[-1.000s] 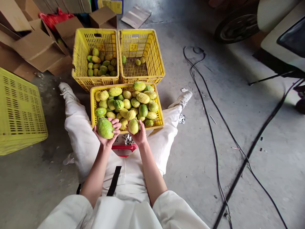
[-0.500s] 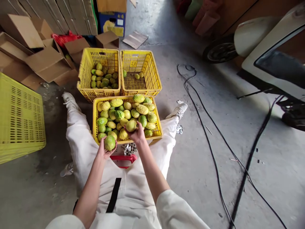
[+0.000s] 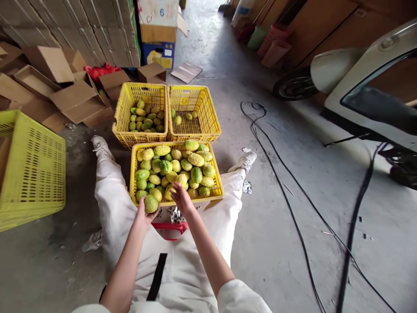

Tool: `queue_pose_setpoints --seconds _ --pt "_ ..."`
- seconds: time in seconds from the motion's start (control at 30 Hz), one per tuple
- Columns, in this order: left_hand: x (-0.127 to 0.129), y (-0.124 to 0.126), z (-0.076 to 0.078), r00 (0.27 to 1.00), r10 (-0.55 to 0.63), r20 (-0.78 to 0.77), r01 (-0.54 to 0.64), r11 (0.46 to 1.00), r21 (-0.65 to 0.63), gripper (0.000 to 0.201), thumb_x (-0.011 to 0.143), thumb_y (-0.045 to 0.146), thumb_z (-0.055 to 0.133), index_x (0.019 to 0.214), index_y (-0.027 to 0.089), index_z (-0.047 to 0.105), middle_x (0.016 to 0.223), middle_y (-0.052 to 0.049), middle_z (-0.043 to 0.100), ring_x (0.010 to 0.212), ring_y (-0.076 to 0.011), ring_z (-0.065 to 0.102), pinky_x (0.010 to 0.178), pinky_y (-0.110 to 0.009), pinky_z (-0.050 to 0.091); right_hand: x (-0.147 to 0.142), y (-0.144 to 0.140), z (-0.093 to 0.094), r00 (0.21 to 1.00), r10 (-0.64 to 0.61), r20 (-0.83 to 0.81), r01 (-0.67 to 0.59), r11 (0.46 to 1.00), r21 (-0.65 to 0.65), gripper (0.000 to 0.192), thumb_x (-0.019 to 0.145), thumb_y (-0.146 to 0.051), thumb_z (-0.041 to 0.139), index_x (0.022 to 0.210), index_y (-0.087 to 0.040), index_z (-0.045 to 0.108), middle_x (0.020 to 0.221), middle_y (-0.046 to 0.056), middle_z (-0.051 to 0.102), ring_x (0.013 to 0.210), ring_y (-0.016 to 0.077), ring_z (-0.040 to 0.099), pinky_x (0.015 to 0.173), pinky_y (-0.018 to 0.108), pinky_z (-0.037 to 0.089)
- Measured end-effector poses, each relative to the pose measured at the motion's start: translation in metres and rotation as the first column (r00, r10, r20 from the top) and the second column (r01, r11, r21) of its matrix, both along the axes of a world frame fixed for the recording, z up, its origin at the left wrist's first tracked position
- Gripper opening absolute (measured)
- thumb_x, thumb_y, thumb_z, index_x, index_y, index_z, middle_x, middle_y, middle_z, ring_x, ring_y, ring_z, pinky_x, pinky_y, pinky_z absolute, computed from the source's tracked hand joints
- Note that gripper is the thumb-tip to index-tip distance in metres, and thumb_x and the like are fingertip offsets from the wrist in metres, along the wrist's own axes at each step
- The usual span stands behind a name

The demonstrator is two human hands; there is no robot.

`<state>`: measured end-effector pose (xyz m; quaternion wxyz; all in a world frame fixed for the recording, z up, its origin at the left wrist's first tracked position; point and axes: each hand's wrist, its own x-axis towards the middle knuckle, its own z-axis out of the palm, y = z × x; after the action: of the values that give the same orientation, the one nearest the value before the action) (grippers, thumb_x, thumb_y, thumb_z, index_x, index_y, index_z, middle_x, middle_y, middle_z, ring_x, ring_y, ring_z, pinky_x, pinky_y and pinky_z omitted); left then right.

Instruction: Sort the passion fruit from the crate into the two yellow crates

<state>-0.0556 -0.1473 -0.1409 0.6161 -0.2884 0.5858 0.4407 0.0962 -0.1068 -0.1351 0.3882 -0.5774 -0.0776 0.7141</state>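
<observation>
Reaching right hand (image 3: 181,199), fruit released

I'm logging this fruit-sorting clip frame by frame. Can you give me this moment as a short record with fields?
left hand: holds one green-yellow fruit at the near rim of the near crate
right hand: over the fruit pile, fingers on a yellow fruit; grip unclear
near crate: yellow, heaped with fruit, between the legs
far left crate: partly filled
far right crate: a few fruits
floor: black cables, cardboard boxes

Right hand (image 3: 180,198) hides the fruit (image 3: 169,192) beneath it.
</observation>
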Motion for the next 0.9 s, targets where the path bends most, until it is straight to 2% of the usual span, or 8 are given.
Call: queue_pose_setpoints --seconds 0.1,0.2,0.3,0.37,0.43,0.53,0.7,0.9 --pt "0.006 0.028 0.014 0.995 -0.053 -0.080 0.052 0.998 -0.017 0.022 0.092 0.037 0.058 0.110 0.023 0.057 0.099 -0.007 0.062 0.079 -0.0181 0.064 0.056 -0.028 0.059 0.018 -0.035 -0.023 0.998 0.050 0.033 -0.048 0.997 -0.065 0.034 0.076 -0.044 0.072 0.101 -0.022 0.071 0.123 0.010 0.071 0.113 0.0270 0.069 0.097 0.038 0.053" --pt "0.000 0.091 0.058 0.980 -0.088 -0.177 0.121 0.975 0.186 0.020 0.097 0.038 0.046 0.112 0.029 0.057 0.107 -0.006 0.063 0.091 -0.0185 0.065 0.065 -0.028 0.059 0.039 -0.048 -0.023 0.993 0.098 0.066 -0.097 0.995 -0.005 0.037 0.072 -0.045 0.075 0.102 -0.023 0.074 0.114 0.007 0.076 0.107 0.0242 0.072 0.095 0.035 0.053" --pt "-0.020 0.156 0.127 0.930 -0.125 -0.345 0.298 0.805 0.513 0.057 0.096 0.065 0.024 0.125 0.027 0.055 0.129 -0.012 0.059 0.115 -0.0238 0.062 0.081 -0.035 0.060 0.052 -0.051 -0.020 0.995 0.081 0.055 -0.084 0.994 0.063 0.042 0.070 -0.047 0.076 0.104 -0.023 0.074 0.109 0.007 0.078 0.108 0.0244 0.072 0.098 0.035 0.052" --pt "-0.034 0.179 0.177 0.839 -0.153 -0.523 0.494 0.618 0.612 0.081 0.088 0.079 0.015 0.137 0.025 0.049 0.142 -0.014 0.051 0.129 -0.0275 0.056 0.091 -0.043 0.057 0.056 -0.052 -0.020 0.998 0.046 0.045 -0.049 0.997 0.057 0.041 0.070 -0.047 0.076 0.102 -0.022 0.074 0.107 0.008 0.079 0.107 0.0249 0.072 0.097 0.036 0.052" --pt "-0.043 0.179 0.219 0.765 -0.074 -0.640 0.601 0.441 0.667 0.089 0.082 0.085 0.016 0.145 0.028 0.042 0.150 -0.010 0.047 0.139 -0.0281 0.048 0.101 -0.048 0.052 0.057 -0.053 -0.022 0.999 0.015 0.043 -0.016 0.999 0.035 0.039 0.070 -0.047 0.075 0.099 -0.022 0.073 0.106 0.008 0.079 0.105 0.0250 0.073 0.095 0.036 0.053" --pt "-0.046 0.152 0.260 0.766 0.115 -0.633 0.569 0.338 0.750 0.083 0.088 0.074 0.005 0.148 0.027 0.038 0.159 -0.005 0.040 0.149 -0.0214 0.036 0.113 -0.045 0.042 0.057 -0.055 -0.026 0.999 0.009 0.040 -0.010 1.000 0.027 0.035 0.071 -0.045 0.074 0.096 -0.022 0.073 0.104 0.008 0.080 0.101 0.0249 0.074 0.092 0.036 0.055" --pt "-0.053 0.116 0.272 0.733 0.165 -0.659 0.582 0.349 0.735 0.084 0.089 0.070 -0.008 0.137 0.034 0.049 0.160 0.005 0.040 0.153 -0.0167 0.025 0.113 -0.042 0.042 0.061 -0.054 -0.030 1.000 0.002 0.027 -0.003 1.000 0.028 0.031 0.072 -0.042 0.074 0.096 -0.022 0.073 0.100 0.006 0.081 0.101 0.0241 0.075 0.089 0.034 0.056" --pt "-0.063 0.117 0.233 0.693 0.136 -0.708 0.616 0.397 0.680 0.074 0.084 0.080 0.016 0.129 0.041 0.059 0.157 0.011 0.044 0.155 -0.0196 0.022 0.122 -0.044 0.030 0.065 -0.054 -0.028 0.999 -0.029 0.020 0.028 0.999 0.021 0.034 0.071 -0.042 0.074 0.098 -0.021 0.073 0.101 0.007 0.081 0.099 0.0239 0.075 0.087 0.032 0.055"
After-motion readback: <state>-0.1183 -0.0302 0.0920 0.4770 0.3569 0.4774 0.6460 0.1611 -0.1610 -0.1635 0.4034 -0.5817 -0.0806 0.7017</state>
